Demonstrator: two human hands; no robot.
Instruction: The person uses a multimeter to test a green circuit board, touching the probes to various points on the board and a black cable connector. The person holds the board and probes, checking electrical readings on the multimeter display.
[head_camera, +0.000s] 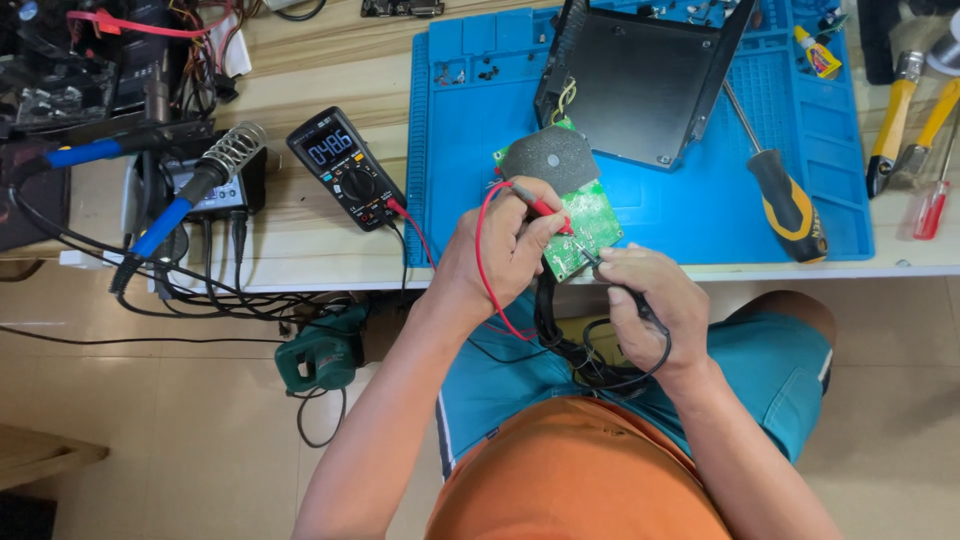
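Note:
My left hand (500, 250) grips a red test probe (535, 203) and also steadies a green circuit board (590, 218) at the bench's front edge. The probe's tip rests on the board. My right hand (650, 305) pinches a black test probe (600, 270), its tip touching the board's lower edge. A grey round foam pad (548, 160) lies over the board's top. Red and black leads run from the probes; the red one reaches a black multimeter (345, 165) on the left, its display lit.
A blue work mat (700, 215) holds a black metal chassis (630, 75), a black-and-yellow screwdriver (785, 205) and a small glue bottle (818, 55). Soldering irons (190, 195) with their station stand at left. More screwdrivers (925, 195) lie far right. A green power tool (322, 360) lies on the floor.

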